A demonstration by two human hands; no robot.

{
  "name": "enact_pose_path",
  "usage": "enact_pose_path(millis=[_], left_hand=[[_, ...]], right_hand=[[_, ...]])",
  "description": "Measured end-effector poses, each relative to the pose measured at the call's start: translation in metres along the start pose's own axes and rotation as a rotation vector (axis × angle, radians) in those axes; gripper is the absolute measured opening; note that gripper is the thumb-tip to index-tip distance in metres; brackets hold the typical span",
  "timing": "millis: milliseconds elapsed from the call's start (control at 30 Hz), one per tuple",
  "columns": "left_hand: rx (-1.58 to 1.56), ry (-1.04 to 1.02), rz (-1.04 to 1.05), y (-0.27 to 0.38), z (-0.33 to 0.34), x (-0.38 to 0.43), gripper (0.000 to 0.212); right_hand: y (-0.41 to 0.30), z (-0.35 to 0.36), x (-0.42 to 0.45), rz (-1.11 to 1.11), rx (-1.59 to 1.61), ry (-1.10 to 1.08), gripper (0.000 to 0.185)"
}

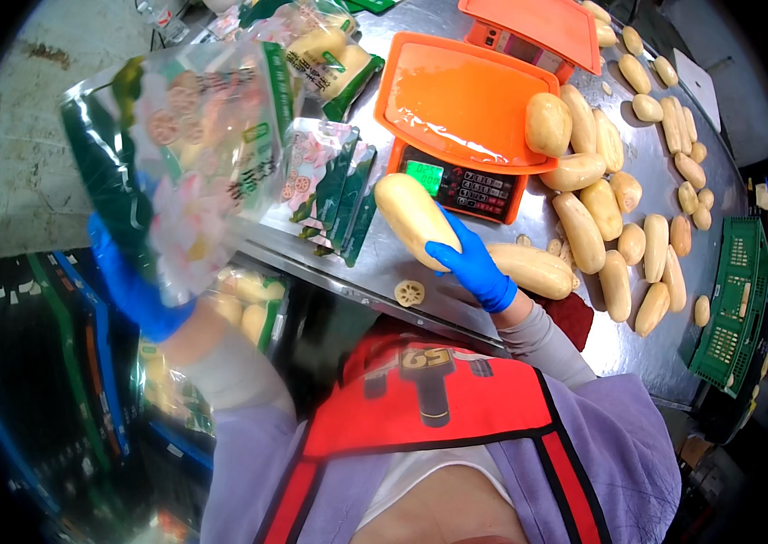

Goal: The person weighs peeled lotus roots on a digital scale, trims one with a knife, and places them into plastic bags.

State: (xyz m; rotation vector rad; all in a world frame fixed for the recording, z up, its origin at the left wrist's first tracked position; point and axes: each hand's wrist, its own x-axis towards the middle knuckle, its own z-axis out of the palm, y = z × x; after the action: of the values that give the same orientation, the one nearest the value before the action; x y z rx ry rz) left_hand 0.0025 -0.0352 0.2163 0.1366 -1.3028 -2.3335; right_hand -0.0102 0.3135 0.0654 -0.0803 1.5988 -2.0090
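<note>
A blue-gloved hand, my left hand (136,292), holds up a clear printed plastic bag (187,149) with green ends and a pink lotus flower. The bag is blurred and hides some of my fingers. I cannot tell for sure what is inside it. My right hand (475,262), gloved alike, grips a peeled lotus root segment (414,217) near its lower end. That segment is just in front of the orange digital scale (465,102), whose display is lit green. One rounded lotus root piece (548,124) rests at the right rim of the scale's pan.
Many lotus root segments (601,211) lie on the metal table (669,353). Flat printed bags (336,183) and filled bags (336,58) are left of the scale. A cut slice (409,293) lies near the edge. A second scale (533,30) and green crate (730,306) stand farther off.
</note>
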Motion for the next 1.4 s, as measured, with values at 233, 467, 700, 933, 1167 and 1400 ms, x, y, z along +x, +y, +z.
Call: enact_pose_path(millis=[233, 467, 700, 933, 1167, 1400], left_hand=[[0.554, -0.135, -0.072, -0.043, -0.013, -0.001, 0.042], [-0.202, 0.101, -0.590, -0.028, -0.089, -0.006, 0.052], [1.084, -0.016, 0.579, -0.025, -0.032, -0.011, 0.044], [0.579, -0.206, 0.502, 0.015, -0.007, 0.003, 0.023], [1.217, -0.647, 0.211, -0.129, 0.026, -0.025, 0.013], [1.045, -0.543, -0.132, -0.193, 0.016, -0.058, 0.015]], right_hand=[[-0.003, 0.003, -0.002, 0.030, -0.001, 0.012, 0.071], [-0.003, 0.003, -0.002, 0.093, 0.028, 0.018, 0.070], [-0.001, 0.002, -0.004, 0.058, 0.036, 0.025, 0.070], [0.001, 0.002, -0.006, 0.054, 0.039, 0.058, 0.068], [-0.004, -0.005, -0.017, -0.123, 0.041, 0.150, 0.069], [-0.011, 0.008, -0.003, -0.042, 0.026, -0.098, 0.075]])
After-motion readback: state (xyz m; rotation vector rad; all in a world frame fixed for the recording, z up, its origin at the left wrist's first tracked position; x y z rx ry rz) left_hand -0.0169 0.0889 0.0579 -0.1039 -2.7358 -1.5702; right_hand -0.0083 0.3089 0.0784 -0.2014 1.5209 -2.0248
